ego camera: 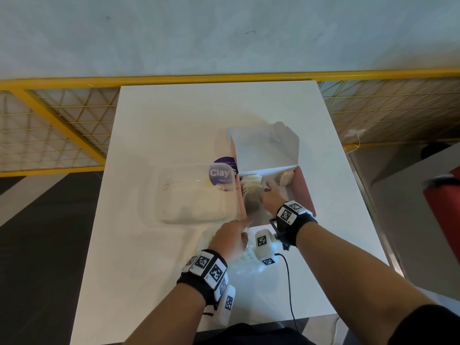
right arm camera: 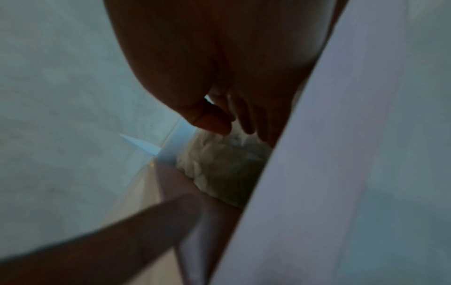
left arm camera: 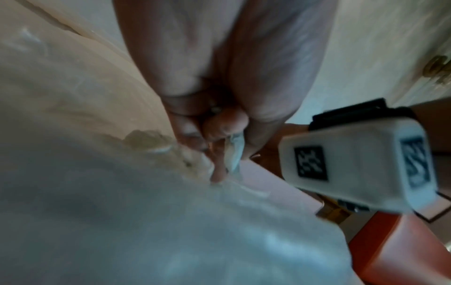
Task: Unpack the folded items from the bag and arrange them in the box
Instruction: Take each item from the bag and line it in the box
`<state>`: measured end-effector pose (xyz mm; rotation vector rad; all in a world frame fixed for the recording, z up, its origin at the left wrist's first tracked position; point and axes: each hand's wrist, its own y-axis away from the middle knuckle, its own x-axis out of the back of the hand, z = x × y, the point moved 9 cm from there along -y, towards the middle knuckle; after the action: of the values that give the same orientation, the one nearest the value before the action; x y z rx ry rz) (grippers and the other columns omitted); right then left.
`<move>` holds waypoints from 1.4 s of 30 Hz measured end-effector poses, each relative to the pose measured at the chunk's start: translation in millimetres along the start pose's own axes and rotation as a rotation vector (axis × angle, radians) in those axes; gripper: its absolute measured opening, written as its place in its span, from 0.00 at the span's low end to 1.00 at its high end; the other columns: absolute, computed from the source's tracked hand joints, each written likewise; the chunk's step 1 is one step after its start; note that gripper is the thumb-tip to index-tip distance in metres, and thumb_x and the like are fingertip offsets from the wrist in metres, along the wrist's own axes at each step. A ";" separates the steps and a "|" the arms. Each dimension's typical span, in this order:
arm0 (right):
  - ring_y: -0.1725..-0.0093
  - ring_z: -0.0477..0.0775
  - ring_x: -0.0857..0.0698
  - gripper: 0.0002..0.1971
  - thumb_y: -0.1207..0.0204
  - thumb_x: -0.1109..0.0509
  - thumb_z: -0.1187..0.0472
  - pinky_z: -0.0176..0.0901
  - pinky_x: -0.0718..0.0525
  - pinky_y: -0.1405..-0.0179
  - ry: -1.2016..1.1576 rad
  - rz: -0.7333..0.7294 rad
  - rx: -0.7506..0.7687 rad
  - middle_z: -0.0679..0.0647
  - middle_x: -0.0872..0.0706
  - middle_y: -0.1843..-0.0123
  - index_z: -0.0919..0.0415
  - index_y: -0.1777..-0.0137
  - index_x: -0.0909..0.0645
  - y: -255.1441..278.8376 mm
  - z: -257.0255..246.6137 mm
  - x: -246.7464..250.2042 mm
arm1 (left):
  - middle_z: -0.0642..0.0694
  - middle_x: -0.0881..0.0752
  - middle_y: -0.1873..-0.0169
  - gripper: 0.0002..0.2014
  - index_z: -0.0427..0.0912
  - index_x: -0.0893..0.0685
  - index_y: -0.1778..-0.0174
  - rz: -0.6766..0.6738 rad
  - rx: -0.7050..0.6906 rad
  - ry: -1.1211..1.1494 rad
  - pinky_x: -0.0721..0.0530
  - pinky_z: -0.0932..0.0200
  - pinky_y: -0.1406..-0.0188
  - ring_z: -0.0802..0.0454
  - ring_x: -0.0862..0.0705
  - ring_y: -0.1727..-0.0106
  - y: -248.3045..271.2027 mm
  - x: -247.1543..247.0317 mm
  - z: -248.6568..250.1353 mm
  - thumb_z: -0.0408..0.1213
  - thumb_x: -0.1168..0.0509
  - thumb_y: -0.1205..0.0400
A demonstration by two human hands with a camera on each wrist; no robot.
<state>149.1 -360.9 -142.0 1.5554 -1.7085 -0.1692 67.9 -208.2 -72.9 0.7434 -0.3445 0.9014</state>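
My right hand (ego camera: 270, 195): inside the box (ego camera: 305, 192), fingers straight on folded cloths (ego camera: 251, 181).
My left hand (ego camera: 230, 239): pinches the bag (left arm camera: 171, 221).

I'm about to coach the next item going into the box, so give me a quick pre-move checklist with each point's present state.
1. Box lid up and opening free: ok, the lid stands raised behind.
2. Folded items already in the box: ok, pale cloth lies inside.
3. Right hand free to withdraw: ok, it reaches into the box with fingers straight over the cloth, gripping nothing.
4. Left hand has the bag: ok, it pinches clear plastic bag film.
5. Items left in the bag: cannot tell, too blurred.
6. Clear container out of the way: ok, beside the box.
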 end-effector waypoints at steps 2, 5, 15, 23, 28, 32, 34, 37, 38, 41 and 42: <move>0.48 0.56 0.19 0.19 0.24 0.36 0.64 0.53 0.17 0.46 -0.027 0.070 0.040 0.55 0.21 0.42 0.58 0.33 0.29 17.0 -15.9 17.4 | 0.43 0.19 0.33 0.24 0.53 0.34 0.21 0.065 -0.020 0.093 0.19 0.59 0.46 0.45 0.16 0.41 6.5 15.6 3.1 0.35 0.42 0.14; 0.61 0.49 0.18 0.14 0.24 0.36 0.68 0.39 0.19 0.62 -0.189 0.098 0.169 0.56 0.17 0.50 0.61 0.38 0.24 60.9 -45.9 37.0 | 0.41 0.16 0.46 0.23 0.52 0.32 0.23 0.178 0.029 0.310 0.14 0.57 0.61 0.50 0.14 0.60 21.7 48.0 -15.6 0.37 0.39 0.15; 0.38 0.57 0.20 0.20 0.22 0.35 0.47 0.43 0.25 0.41 0.684 -0.360 0.241 0.56 0.17 0.37 0.59 0.36 0.22 157.1 -8.6 -66.4 | 0.43 0.21 0.64 0.11 0.46 0.20 0.57 0.230 0.097 -0.019 0.29 0.57 0.66 0.50 0.22 0.67 65.5 86.5 -75.8 0.31 0.46 0.16; 0.24 0.64 0.32 0.43 0.25 0.36 0.41 0.59 0.31 0.27 0.715 -0.355 0.218 0.59 0.41 0.19 0.41 0.19 0.62 151.5 11.0 -119.9 | 0.39 0.27 0.37 0.28 0.37 0.29 0.33 0.030 0.398 -0.163 0.23 0.53 0.43 0.40 0.22 0.39 65.5 27.4 -116.4 0.52 0.34 0.22; 0.36 0.63 0.21 0.27 0.23 0.35 0.48 0.55 0.23 0.37 0.781 -0.292 0.250 0.56 0.23 0.32 0.42 0.26 0.38 149.2 5.9 -115.1 | 0.41 0.24 0.42 0.22 0.39 0.30 0.32 0.054 0.291 -0.012 0.23 0.55 0.49 0.42 0.21 0.46 63.7 25.3 -116.4 0.42 0.35 0.20; 0.45 0.62 0.17 0.15 0.22 0.36 0.56 0.50 0.19 0.46 0.762 -0.241 0.267 0.55 0.16 0.41 0.47 0.36 0.27 149.8 -1.0 -102.8 | 0.47 0.29 0.40 0.24 0.53 0.34 0.30 0.141 0.073 0.174 0.23 0.63 0.47 0.48 0.23 0.46 75.2 30.2 -109.9 0.34 0.34 0.19; 0.46 0.63 0.17 0.14 0.22 0.37 0.58 0.51 0.18 0.47 0.746 -0.213 0.288 0.56 0.16 0.41 0.48 0.38 0.27 150.0 -4.2 -96.7 | 0.48 0.28 0.40 0.15 0.53 0.27 0.39 0.158 -0.037 0.090 0.30 0.78 0.49 0.53 0.25 0.47 79.7 30.7 -104.9 0.32 0.37 0.17; 0.41 0.62 0.19 0.22 0.24 0.34 0.53 0.53 0.20 0.43 0.723 -0.238 0.367 0.54 0.21 0.34 0.46 0.31 0.33 156.5 -7.0 -102.7 | 0.45 0.23 0.44 0.10 0.44 0.17 0.45 0.131 -0.053 0.021 0.26 0.72 0.46 0.50 0.21 0.46 79.1 26.1 -104.2 0.29 0.40 0.16; 0.39 0.62 0.20 0.26 0.25 0.33 0.52 0.54 0.20 0.41 0.731 -0.273 0.390 0.53 0.25 0.32 0.42 0.28 0.36 159.1 -5.7 -108.4 | 0.44 0.22 0.45 0.11 0.43 0.15 0.44 0.122 -0.035 0.011 0.26 0.67 0.45 0.47 0.20 0.44 77.4 24.5 -104.9 0.30 0.41 0.16; 0.36 0.61 0.21 0.36 0.27 0.30 0.55 0.56 0.20 0.39 0.815 -0.353 0.443 0.52 0.31 0.28 0.36 0.24 0.44 160.6 1.1 -124.6 | 0.41 0.22 0.38 0.17 0.42 0.23 0.30 0.097 0.016 -0.038 0.31 0.66 0.42 0.46 0.22 0.37 74.2 23.1 -101.8 0.34 0.41 0.15; 0.36 0.61 0.21 0.36 0.26 0.30 0.56 0.56 0.19 0.40 0.838 -0.358 0.466 0.52 0.31 0.28 0.36 0.23 0.44 160.5 1.3 -127.3 | 0.41 0.24 0.35 0.20 0.42 0.28 0.26 0.090 0.034 -0.048 0.31 0.65 0.39 0.46 0.23 0.34 73.9 23.5 -101.1 0.35 0.40 0.15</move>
<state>13.6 -211.1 -107.7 1.8813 -0.8270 0.6618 19.0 -93.4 -98.6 0.7870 -0.4083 0.9774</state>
